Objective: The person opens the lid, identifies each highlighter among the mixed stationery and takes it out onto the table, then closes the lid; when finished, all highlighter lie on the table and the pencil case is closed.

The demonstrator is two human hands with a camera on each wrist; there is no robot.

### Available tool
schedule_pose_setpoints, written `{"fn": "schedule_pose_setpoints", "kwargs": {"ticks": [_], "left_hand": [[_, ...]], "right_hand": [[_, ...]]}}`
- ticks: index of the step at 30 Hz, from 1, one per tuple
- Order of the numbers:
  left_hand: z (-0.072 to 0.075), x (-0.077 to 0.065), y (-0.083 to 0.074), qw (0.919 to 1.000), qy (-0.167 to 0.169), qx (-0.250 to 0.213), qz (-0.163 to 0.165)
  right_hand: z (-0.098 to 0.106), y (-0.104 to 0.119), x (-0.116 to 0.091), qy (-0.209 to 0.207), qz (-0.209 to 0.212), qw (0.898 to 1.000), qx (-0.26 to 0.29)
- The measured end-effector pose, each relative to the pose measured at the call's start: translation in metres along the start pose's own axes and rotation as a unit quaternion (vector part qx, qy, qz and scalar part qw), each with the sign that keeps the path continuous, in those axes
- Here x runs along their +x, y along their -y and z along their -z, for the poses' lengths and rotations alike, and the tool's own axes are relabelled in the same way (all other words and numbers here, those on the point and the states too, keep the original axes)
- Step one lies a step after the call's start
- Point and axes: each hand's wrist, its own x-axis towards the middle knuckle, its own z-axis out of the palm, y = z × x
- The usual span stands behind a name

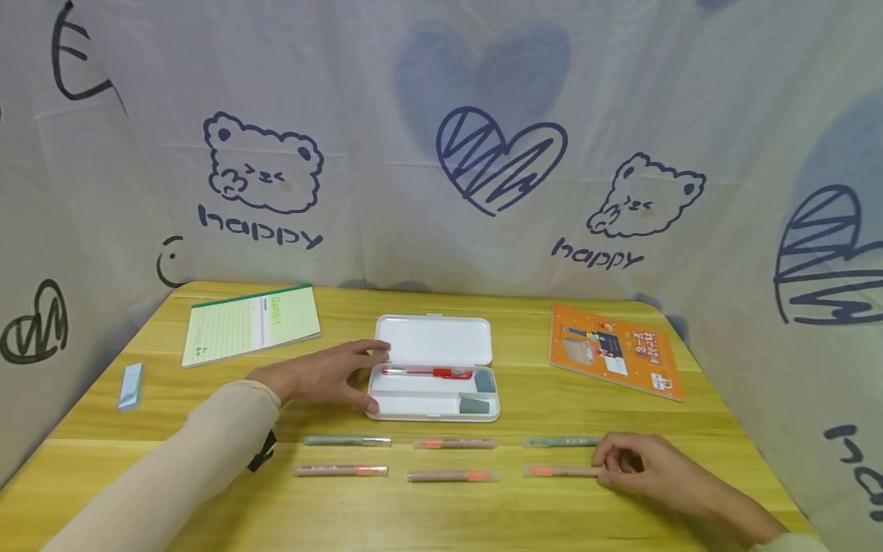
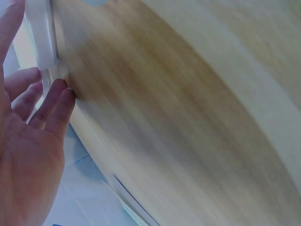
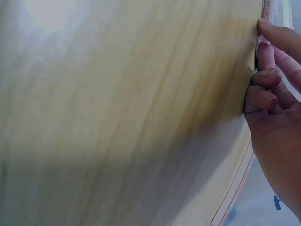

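Note:
A white pencil case (image 1: pixel 433 409) lies open with its lid tipped back. Inside are a red pen (image 1: pixel 428 372) and two grey-green blocks (image 1: pixel 474 405). My left hand (image 1: pixel 320 376) touches the case's left side, thumb at the front corner and fingers by the lid, loosely spread. Several slim pens in two rows lie in front of the case. With curled fingers, my right hand (image 1: pixel 645 469) pinches the right end of the front-right pinkish pen (image 1: pixel 560 471). Just behind it, the green pen (image 1: pixel 559 441) reaches close to the index finger. The right wrist view shows the thumb against the pen (image 3: pixel 267 10).
A green-edged notebook (image 1: pixel 251 326) lies at the back left and an orange booklet (image 1: pixel 614 349) at the back right. Near the left edge is a small pale-blue block (image 1: pixel 130 386). Printed cloth (image 1: pixel 386 230) hangs around the wooden table (image 1: pixel 414 521).

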Motion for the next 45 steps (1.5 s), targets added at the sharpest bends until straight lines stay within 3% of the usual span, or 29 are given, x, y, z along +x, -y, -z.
{"fn": "schedule_pose_setpoints", "kwargs": {"ticks": [15,19,22,27,33,37,40,45], "left_hand": [[0.0,0.0,0.001,1.0,0.001,-0.005,0.004],[0.0,0.0,0.0,1.0,0.0,-0.002,0.004],[0.0,0.0,0.0,1.0,-0.001,-0.002,0.002],[-0.001,0.0,0.0,1.0,-0.001,-0.003,-0.004],[-0.001,0.0,-0.001,0.9999,-0.004,-0.001,-0.009],[-0.001,-0.001,-0.001,0.9999,-0.006,0.002,-0.012],[-0.002,-0.001,0.0,0.9999,-0.007,0.004,-0.013],[-0.002,-0.001,0.0,0.9998,-0.009,0.004,-0.015]], "right_hand": [[0.006,0.006,0.001,0.002,-0.032,0.999,0.012],[0.019,0.017,0.008,-0.016,-0.012,1.0,-0.012],[0.029,0.028,0.019,-0.043,0.007,0.999,-0.032],[0.039,0.049,0.047,-0.099,-0.024,0.993,-0.063],[0.033,0.068,0.09,-0.128,-0.009,0.99,-0.064],[0.02,0.075,0.116,-0.119,-0.016,0.993,-0.021],[0.007,0.077,0.133,-0.101,-0.029,0.993,0.045],[-0.015,0.082,0.154,-0.07,-0.054,0.979,0.183]]}}
